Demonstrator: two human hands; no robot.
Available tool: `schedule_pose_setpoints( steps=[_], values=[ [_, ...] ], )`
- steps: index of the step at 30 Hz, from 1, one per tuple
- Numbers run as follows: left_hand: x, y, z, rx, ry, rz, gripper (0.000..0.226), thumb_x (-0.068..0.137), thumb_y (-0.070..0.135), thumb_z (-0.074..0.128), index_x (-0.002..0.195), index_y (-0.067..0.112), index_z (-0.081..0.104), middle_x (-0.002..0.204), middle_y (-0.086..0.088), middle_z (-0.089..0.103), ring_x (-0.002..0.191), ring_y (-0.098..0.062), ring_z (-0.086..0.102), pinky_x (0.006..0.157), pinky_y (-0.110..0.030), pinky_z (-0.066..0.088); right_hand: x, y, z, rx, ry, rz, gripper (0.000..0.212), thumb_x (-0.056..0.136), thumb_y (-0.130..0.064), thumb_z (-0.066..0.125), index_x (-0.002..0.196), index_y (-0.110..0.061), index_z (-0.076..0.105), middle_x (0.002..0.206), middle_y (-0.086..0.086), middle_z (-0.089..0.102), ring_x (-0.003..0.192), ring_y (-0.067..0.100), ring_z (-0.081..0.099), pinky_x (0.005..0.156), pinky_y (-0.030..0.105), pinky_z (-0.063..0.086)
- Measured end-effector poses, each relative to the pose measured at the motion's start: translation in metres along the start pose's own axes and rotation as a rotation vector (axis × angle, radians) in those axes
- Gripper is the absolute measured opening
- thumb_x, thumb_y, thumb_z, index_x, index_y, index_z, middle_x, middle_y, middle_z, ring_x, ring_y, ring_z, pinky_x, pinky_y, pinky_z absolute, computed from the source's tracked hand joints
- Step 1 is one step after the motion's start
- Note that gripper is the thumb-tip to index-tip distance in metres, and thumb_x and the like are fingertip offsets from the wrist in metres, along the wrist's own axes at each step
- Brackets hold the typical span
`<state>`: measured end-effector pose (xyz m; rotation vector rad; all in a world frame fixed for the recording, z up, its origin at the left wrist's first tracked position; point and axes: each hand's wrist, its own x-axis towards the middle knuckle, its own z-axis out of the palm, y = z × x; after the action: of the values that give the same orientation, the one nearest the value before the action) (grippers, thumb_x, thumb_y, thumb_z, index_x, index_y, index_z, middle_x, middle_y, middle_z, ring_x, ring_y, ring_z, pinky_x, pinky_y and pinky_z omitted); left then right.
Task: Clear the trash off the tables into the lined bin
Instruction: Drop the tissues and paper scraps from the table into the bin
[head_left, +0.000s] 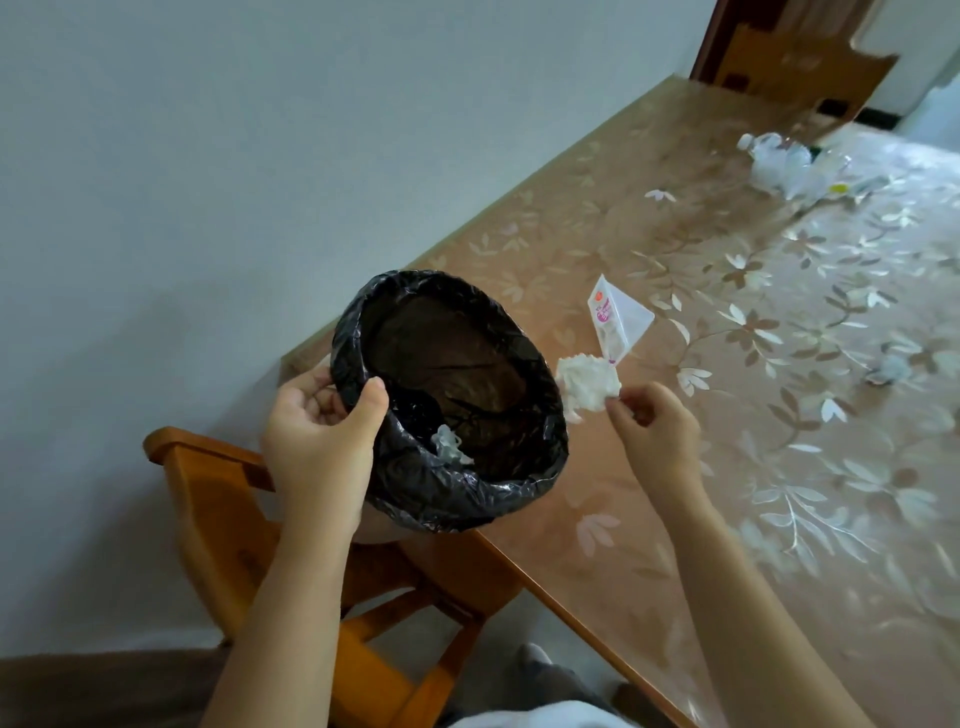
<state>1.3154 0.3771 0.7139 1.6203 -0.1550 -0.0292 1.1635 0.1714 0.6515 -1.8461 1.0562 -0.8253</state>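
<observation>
My left hand (324, 436) grips the rim of a small bin with a black plastic liner (415, 488), holding it tilted at the table's near-left edge. One pale scrap (451, 451) lies inside the liner. My right hand (655, 431) pinches a crumpled white tissue (587, 383) together with a clear plastic wrapper (621, 317) bearing a pink and orange label, just right of the bin's rim and above the table.
The table (675, 545) has a floral, glossy cover. A heap of clear plastic trash (789, 163) lies at the far end, and a small crumpled scrap (889, 368) at the right. A wooden chair (218, 519) stands under the bin; another chair (800, 67) is at the far end.
</observation>
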Motion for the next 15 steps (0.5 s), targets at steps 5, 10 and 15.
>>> schedule_pose_setpoints(
  steps=[5,10,15],
  values=[
    [0.003,0.005,-0.003,0.004,-0.034,0.08,0.025,0.073,0.017,0.072,0.087,0.029,0.056,0.082,0.006,0.064,0.067,0.005,0.063,0.058,-0.01,0.048,0.002,-0.056,0.001,0.097,0.009,-0.115,0.031,0.077,-0.012,0.066,0.065,-0.037,0.052,0.065,-0.007,0.056,0.059,-0.006,0.051,0.057,0.0,0.037],
    [0.006,0.007,-0.008,0.02,-0.042,0.102,0.024,0.072,0.02,0.072,0.081,0.034,0.056,0.079,0.006,0.064,0.063,0.006,0.06,0.056,-0.009,0.046,-0.005,-0.089,0.019,0.128,-0.108,-0.194,0.026,0.077,-0.014,0.066,0.067,-0.035,0.054,0.068,-0.008,0.055,0.059,0.001,0.049,0.057,0.005,0.04],
    [0.008,0.01,-0.015,0.024,-0.063,0.116,0.026,0.073,0.016,0.072,0.082,0.032,0.054,0.078,0.007,0.063,0.062,0.01,0.059,0.053,-0.005,0.043,-0.017,-0.106,0.04,-0.021,-0.364,-0.293,0.011,0.079,-0.019,0.065,0.085,-0.028,0.062,0.08,-0.014,0.059,0.07,-0.007,0.053,0.062,0.002,0.041]
  ],
)
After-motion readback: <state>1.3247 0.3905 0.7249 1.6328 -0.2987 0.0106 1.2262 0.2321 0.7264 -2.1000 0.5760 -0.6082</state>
